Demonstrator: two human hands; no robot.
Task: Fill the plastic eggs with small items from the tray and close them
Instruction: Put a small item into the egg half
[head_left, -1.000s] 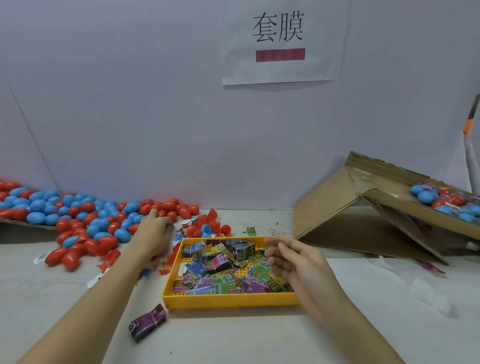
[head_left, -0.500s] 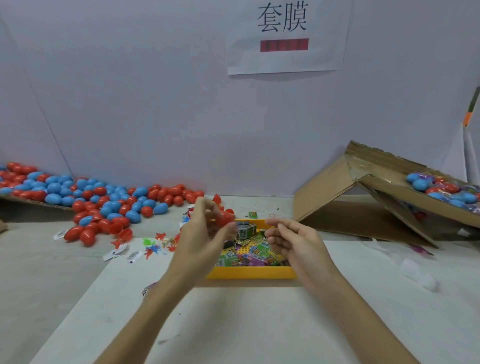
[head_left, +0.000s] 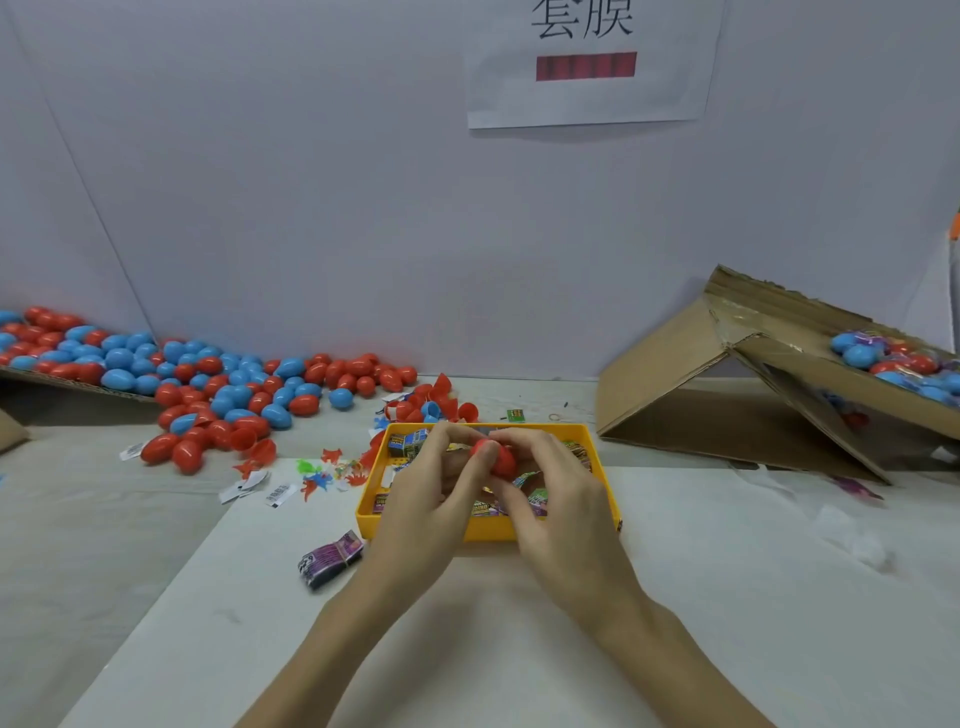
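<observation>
Holding red plastic egg (head_left: 500, 460) over yellow tray (head_left: 605, 483), gripped from both sides: left hand (head_left: 441, 486) on left end, right hand (head_left: 558, 491) on right. Long axis lay roughly left-right, so halves probably meant to be pulled apart sideways. Both equally near.

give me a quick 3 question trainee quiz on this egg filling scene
1. True or false: both hands hold the red egg above the yellow tray.
2. Where does the purple packet lie? A in the tray; B on the table left of the tray; C in the cardboard box.
3. Fill in: the loose eggs piled on the left are red and ____.

Key: 1 true; 2 B; 3 blue.
</observation>
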